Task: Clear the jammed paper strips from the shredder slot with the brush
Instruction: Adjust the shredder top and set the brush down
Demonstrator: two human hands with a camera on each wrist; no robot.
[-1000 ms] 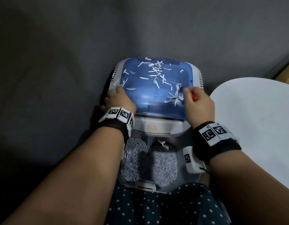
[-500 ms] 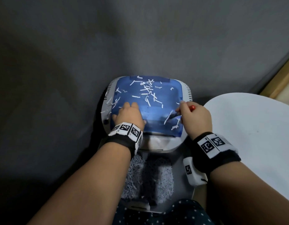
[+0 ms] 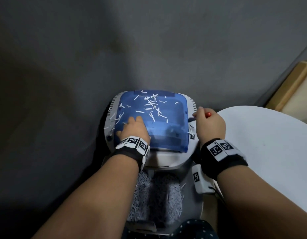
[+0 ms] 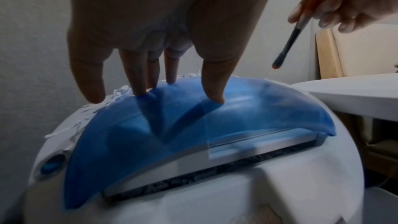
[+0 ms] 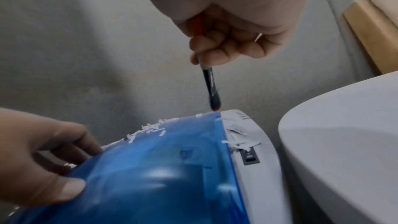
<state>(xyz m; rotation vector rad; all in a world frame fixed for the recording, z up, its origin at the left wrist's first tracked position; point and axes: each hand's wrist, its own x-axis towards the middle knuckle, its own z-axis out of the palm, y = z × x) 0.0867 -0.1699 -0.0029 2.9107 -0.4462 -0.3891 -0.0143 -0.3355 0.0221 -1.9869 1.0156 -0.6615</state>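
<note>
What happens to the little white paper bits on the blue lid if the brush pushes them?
The small white paper strips look thin and curled, so they are probably very light and would likely slide or flutter off the smooth, domed translucent blue plastic lid. Being floppy, some might bend or cling instead. The thin dark-bristled brush probably needs only gentle strokes.

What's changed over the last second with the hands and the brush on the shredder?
The right hand carried the brush off the blue cover to its right edge, sweeping paper strips onto the white rim. The left hand slid inward from the left edge. It still presses the cover; the brush stays gripped.
</note>
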